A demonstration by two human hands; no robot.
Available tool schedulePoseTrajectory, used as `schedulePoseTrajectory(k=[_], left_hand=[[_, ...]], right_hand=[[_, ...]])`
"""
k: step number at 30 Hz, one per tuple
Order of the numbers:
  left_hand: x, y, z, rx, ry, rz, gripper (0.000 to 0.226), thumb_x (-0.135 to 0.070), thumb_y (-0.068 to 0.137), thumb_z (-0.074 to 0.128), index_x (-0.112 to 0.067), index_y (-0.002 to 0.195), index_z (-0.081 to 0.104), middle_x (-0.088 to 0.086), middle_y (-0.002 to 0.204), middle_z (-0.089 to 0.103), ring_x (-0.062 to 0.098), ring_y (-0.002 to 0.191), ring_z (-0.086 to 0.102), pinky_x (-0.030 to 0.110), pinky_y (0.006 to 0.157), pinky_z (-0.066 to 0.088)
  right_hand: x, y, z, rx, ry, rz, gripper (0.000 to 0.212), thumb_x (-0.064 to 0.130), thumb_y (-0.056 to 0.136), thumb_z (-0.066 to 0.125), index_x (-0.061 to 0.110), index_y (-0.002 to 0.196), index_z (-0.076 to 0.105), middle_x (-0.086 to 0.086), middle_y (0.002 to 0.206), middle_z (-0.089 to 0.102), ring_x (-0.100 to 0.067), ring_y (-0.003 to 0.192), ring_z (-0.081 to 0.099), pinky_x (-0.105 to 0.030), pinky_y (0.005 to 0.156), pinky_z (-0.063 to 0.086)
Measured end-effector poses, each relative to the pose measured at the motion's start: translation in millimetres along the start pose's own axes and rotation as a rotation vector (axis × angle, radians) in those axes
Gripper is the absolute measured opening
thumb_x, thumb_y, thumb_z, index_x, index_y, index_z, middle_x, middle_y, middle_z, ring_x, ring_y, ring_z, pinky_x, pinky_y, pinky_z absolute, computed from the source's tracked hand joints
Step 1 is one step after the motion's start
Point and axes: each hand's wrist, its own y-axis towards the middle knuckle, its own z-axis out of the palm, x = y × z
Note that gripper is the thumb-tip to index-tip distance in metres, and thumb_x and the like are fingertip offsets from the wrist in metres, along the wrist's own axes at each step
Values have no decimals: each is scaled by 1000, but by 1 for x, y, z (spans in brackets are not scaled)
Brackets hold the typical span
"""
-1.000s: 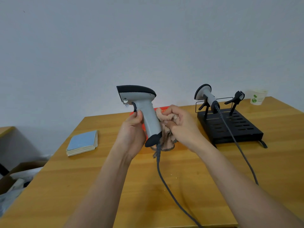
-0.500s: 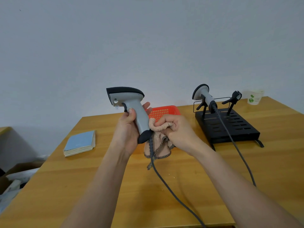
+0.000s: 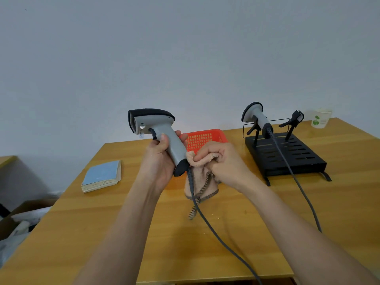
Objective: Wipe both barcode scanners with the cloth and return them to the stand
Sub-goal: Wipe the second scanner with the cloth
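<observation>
A: What have the hands got?

B: I see the left hand (image 3: 159, 163) wrapped round the grey handle of one barcode scanner (image 3: 158, 134), held upright above the worktop (image 3: 236, 233), its dark head pointing left. The right hand (image 3: 222, 163) has its fingers curled round a bunched pinkish cloth (image 3: 202, 177), and I see the cloth pressed against the dark base of that handle.

A: Does the cloth hang free?

B: Its lower part droops below the hand, with a striped edge trailing toward the worktop. I can't tell whether the tip touches the wood. The scanner's grey cable (image 3: 216, 235) runs down past the cloth and off the near edge.

A: And the second scanner?

B: I see it sitting in the left cradle of the black stand (image 3: 287, 159), at the back right of the worktop, head tilted up and left. Its own cable (image 3: 302, 192) trails over the slotted base toward me. The right cradle (image 3: 294, 122) holds nothing.

A: Anything else around?

B: An orange mesh basket (image 3: 202, 137) just behind the hands, a blue-covered pad of paper (image 3: 102, 175) to the left, and a paper cup (image 3: 320, 118) at the far right corner behind the stand.
</observation>
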Motion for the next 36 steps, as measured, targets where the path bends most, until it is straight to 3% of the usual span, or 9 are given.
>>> schedulePoseTrajectory(k=[4, 8, 14, 16, 21, 25, 28, 31, 36], left_hand=[[4, -2, 3, 49, -16, -6, 31, -25, 94, 50, 1, 111, 52, 13, 103, 65, 22, 97, 68, 37, 83, 58], [5, -3, 4, 60, -6, -6, 35, -22, 89, 55, 0, 115, 49, 14, 98, 65, 25, 94, 69, 38, 77, 59], [5, -4, 3, 22, 79, 16, 20, -15, 101, 45, 0, 112, 54, 9, 91, 67, 20, 93, 65, 39, 91, 54], [4, -4, 4, 37, 72, 4, 21, -16, 101, 46, 0, 114, 51, 11, 92, 65, 22, 89, 67, 39, 85, 57], [4, -3, 8, -21, 113, -22, 14, -15, 99, 51, -4, 108, 54, 8, 83, 63, 19, 79, 65, 33, 71, 58], [6, -4, 5, -56, 137, -9, 14, -14, 99, 51, -3, 108, 53, 10, 87, 60, 19, 83, 62, 36, 76, 57], [7, -3, 4, -55, 167, -19, 11, -14, 98, 53, -4, 103, 55, 11, 88, 58, 26, 89, 59, 42, 85, 52], [9, -1, 8, -110, 184, -36, 6, -13, 97, 56, -7, 99, 57, 7, 80, 59, 24, 83, 59, 40, 80, 52], [9, 1, 10, -148, 166, -21, 6, -12, 96, 57, -7, 98, 57, 7, 84, 57, 22, 87, 56, 39, 86, 49]], right_hand=[[8, 4, 5, -32, 48, -55, 44, -17, 81, 52, 19, 89, 76, 7, 97, 62, -11, 90, 62, -19, 63, 49], [12, -2, 11, 65, -94, -118, 44, -21, 71, 59, 16, 85, 77, 13, 94, 58, 9, 97, 53, -8, 75, 45], [3, 1, 4, -56, -146, -3, 42, -21, 68, 54, 17, 67, 74, 6, 87, 63, -7, 86, 59, -26, 76, 51], [8, 2, 4, -78, -127, -59, 40, -19, 69, 55, 15, 71, 74, 5, 89, 62, -7, 89, 59, -26, 77, 52], [12, -6, 12, 107, -220, -239, 49, -18, 64, 48, 15, 83, 78, 2, 96, 60, -8, 97, 56, -22, 82, 50], [7, -1, 2, 27, -268, -133, 37, -15, 72, 52, 12, 79, 76, 4, 92, 60, -7, 85, 57, -15, 67, 49], [11, 0, 6, -18, -250, -247, 39, -15, 71, 55, 16, 79, 77, 4, 92, 62, -8, 89, 56, -17, 75, 48], [14, -4, 19, 146, -343, -353, 42, -15, 66, 50, 15, 78, 78, 3, 92, 65, -14, 94, 51, -18, 79, 43], [3, -4, 16, 124, -300, -331, 38, -9, 62, 51, 18, 67, 77, 6, 85, 66, -11, 92, 49, -13, 79, 39]])
